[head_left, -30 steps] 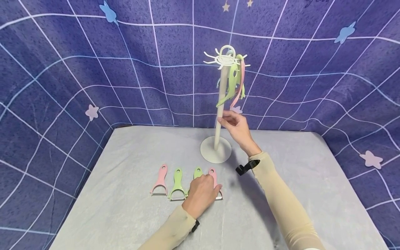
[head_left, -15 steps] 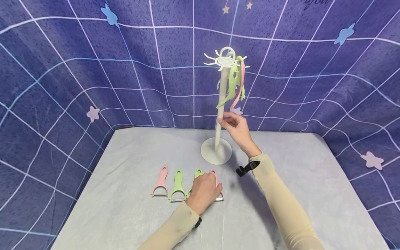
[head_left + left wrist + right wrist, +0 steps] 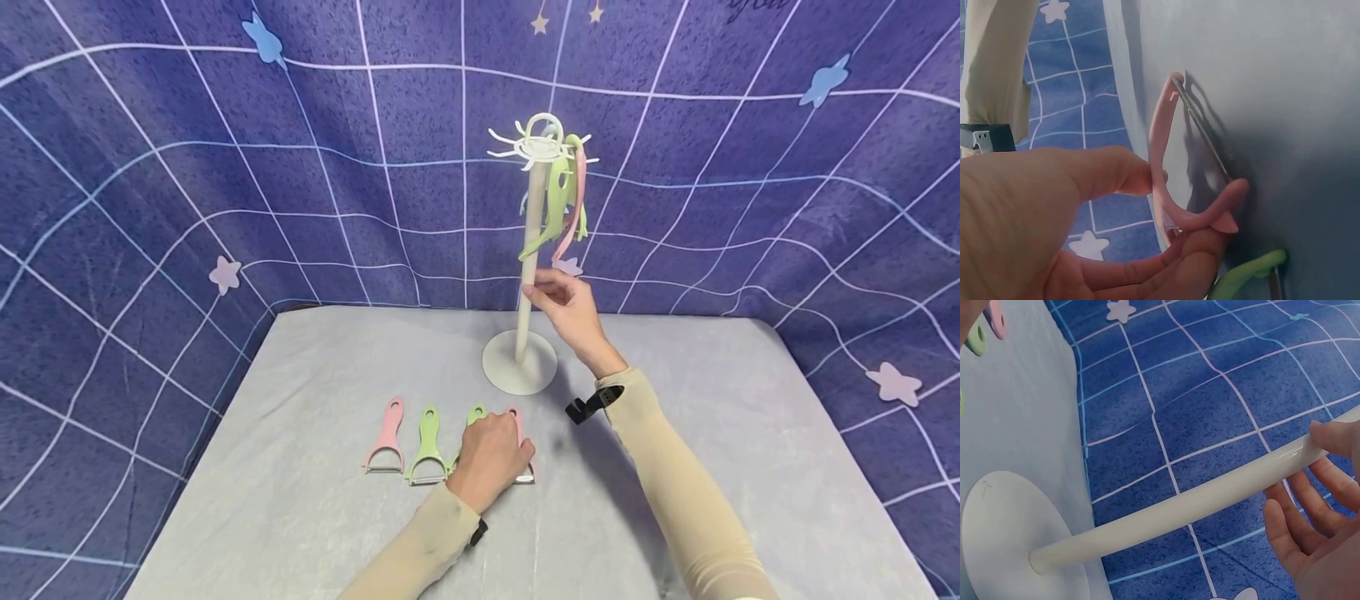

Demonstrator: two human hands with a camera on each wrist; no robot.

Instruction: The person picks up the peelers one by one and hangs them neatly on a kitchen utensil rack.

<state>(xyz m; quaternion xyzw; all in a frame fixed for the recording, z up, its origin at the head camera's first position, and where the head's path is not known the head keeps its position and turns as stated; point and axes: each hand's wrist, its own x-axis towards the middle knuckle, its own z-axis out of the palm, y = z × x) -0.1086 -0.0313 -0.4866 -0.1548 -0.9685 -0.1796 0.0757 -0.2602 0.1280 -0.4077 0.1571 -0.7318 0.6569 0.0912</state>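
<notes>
My left hand [image 3: 489,460] is over the row of peelers. In the left wrist view its thumb and fingers hold a pink peeler [image 3: 1161,134] from both sides, near the fork that carries the blade. From the head, that hand covers much of this peeler and of the green peeler [image 3: 477,412] beside it. With thumb and fingertips my right hand [image 3: 573,312] grips the pole [image 3: 1179,515] of a white stand, below the hanging peelers. The stand's round base [image 3: 498,367] rests flat on the table.
Left of the hand lie a green peeler [image 3: 428,433] and a pink peeler [image 3: 389,429]. Green and pink peelers hang on the right side of the stand's hook ring [image 3: 540,148]; something light blue hangs behind them. A dark blue patterned cloth [image 3: 375,200] surrounds the grey table [image 3: 300,517].
</notes>
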